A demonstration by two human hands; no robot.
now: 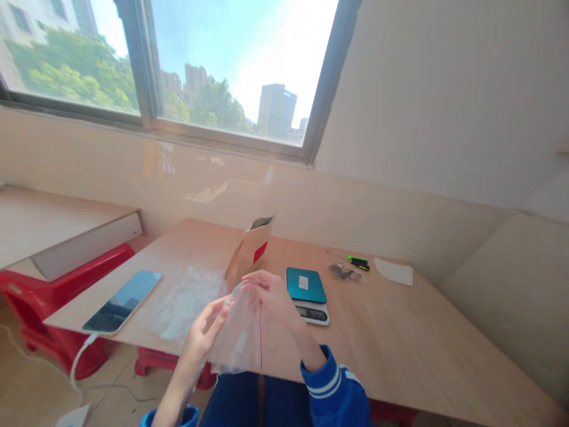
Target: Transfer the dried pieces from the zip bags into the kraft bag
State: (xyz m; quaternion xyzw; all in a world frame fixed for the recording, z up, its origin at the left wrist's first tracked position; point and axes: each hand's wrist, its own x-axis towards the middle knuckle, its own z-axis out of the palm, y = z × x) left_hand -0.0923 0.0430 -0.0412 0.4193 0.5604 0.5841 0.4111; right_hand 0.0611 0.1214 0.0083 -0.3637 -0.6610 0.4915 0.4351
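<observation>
A clear plastic bag (240, 341) with a red line down its right side hangs between my two hands near the table's front edge. My left hand (207, 326) pinches its left upper part, and my right hand (269, 293) is closed on its top edge. Just right of my right hand is a scale with a teal top (306, 284) and a white base with a dark display. Behind my hands stands a brown paper bag (249, 252) with a red patch, its top open. Flat clear plastic bags (184, 302) lie to the left of my left hand.
A phone (124, 301) with a white cable lies at the table's left edge. A green and black screwdriver (358, 261), a small clear packet (345, 273) and white paper (394, 271) are at the back right. Red stools (66, 290) stand left and below.
</observation>
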